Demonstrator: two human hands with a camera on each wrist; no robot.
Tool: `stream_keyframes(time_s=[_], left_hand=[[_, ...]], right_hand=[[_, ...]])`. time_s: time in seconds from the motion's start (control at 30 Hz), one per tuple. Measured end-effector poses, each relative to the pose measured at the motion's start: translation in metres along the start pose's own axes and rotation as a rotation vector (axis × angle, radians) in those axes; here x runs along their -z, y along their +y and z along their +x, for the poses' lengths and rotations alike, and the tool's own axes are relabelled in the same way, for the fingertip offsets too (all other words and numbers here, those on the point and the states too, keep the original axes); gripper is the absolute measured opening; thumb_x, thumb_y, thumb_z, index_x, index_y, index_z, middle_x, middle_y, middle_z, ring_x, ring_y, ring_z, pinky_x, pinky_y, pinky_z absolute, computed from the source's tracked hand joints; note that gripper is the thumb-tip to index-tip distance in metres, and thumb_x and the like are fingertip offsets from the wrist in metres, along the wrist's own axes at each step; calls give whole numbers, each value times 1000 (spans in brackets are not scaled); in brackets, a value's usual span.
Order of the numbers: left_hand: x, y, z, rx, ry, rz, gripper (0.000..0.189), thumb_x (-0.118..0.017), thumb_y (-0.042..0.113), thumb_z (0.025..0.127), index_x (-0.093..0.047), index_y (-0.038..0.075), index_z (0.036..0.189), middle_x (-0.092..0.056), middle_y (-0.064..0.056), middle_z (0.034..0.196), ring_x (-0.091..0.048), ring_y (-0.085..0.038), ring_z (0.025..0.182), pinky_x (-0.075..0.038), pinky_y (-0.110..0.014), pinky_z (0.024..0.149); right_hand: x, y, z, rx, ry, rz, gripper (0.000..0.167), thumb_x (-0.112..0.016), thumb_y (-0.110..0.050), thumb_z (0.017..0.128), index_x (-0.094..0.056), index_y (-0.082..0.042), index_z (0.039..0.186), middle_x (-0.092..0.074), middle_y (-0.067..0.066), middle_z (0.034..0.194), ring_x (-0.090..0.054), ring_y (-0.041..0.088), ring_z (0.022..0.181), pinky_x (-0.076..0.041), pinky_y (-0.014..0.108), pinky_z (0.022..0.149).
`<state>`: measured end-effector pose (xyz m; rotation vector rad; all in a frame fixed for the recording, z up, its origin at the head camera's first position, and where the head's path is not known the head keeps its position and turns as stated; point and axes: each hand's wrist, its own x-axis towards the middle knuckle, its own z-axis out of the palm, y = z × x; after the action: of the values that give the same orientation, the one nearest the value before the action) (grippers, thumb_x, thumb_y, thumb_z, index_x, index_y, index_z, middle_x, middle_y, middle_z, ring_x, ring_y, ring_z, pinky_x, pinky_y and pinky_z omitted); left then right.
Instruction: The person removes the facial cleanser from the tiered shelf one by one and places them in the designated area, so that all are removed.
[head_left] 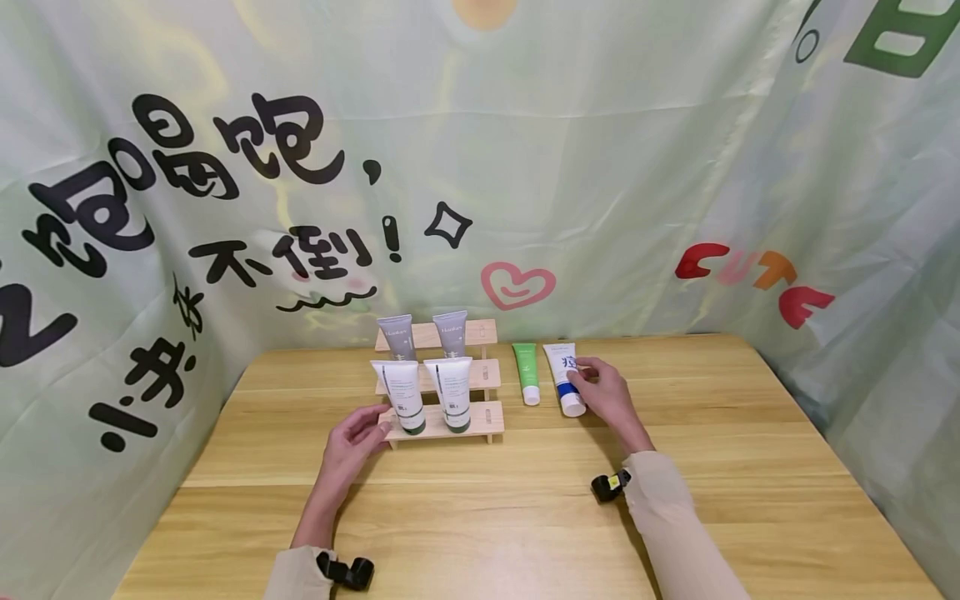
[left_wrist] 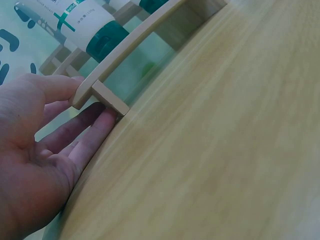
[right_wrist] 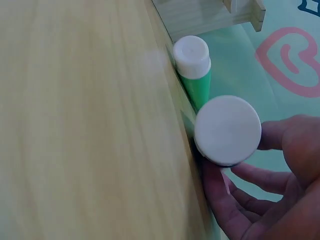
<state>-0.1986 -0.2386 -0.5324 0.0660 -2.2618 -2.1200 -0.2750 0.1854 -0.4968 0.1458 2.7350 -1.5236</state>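
A three-tier wooden stand (head_left: 442, 427) holds two white tubes with dark green caps on its front step, the left white tube (head_left: 405, 396) and the right white tube (head_left: 453, 392). Two grey tubes, one of them the right grey tube (head_left: 451, 333), stand further back. My left hand (head_left: 348, 450) grips the left end of the front step (left_wrist: 125, 50), thumb at the board's end and fingers by its leg. With my right hand (head_left: 606, 396) I hold a white-and-blue tube (head_left: 564, 375) by its right side, its white cap (right_wrist: 227, 131) towards me. Left of it lies a green tube (head_left: 527, 371).
The wooden table (head_left: 480, 517) runs back to a printed cloth (head_left: 600, 167) that hangs behind and on both sides. A black wrist camera (head_left: 347, 572) sits at the left cuff, and another black camera (head_left: 609, 486) at the right cuff.
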Motion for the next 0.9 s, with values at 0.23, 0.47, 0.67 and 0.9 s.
stream_keyframes(time_s=[0.23, 0.47, 0.67, 0.9], left_hand=[[0, 1, 1, -8, 3, -4, 39, -72, 8, 97, -62, 0, 134, -59, -19, 139, -67, -16, 104, -63, -33, 85], [-1, 0, 0, -11, 0, -14, 39, -72, 6, 97, -62, -1, 134, -59, -19, 139, -68, -16, 103, -63, -33, 84], [-1, 0, -1, 0, -1, -13, 40, -72, 8, 96, -62, 0, 134, -59, -19, 139, -67, -17, 104, -63, -33, 84], [-1, 0, -1, 6, 0, -2, 40, -73, 10, 97, -62, 0, 135, -59, -19, 139, -67, -16, 104, -62, -32, 85]], right_hand=[[-2, 0, 2, -16, 19, 15, 47, -60, -28, 104, -54, -4, 144, -60, 20, 126, -57, 32, 107, -52, 34, 82], [0, 0, 0, -18, 24, 16, 47, -61, -29, 104, -54, -6, 144, -60, 19, 125, -58, 33, 110, -52, 34, 82], [7, -5, -6, 37, 59, 31, 47, -63, -26, 104, -52, -8, 146, -60, 19, 125, -57, 33, 109, -55, 31, 72], [10, -22, -8, 179, 100, 72, 45, -66, -19, 102, -55, -7, 143, -62, 21, 129, -59, 36, 114, -55, 45, 91]])
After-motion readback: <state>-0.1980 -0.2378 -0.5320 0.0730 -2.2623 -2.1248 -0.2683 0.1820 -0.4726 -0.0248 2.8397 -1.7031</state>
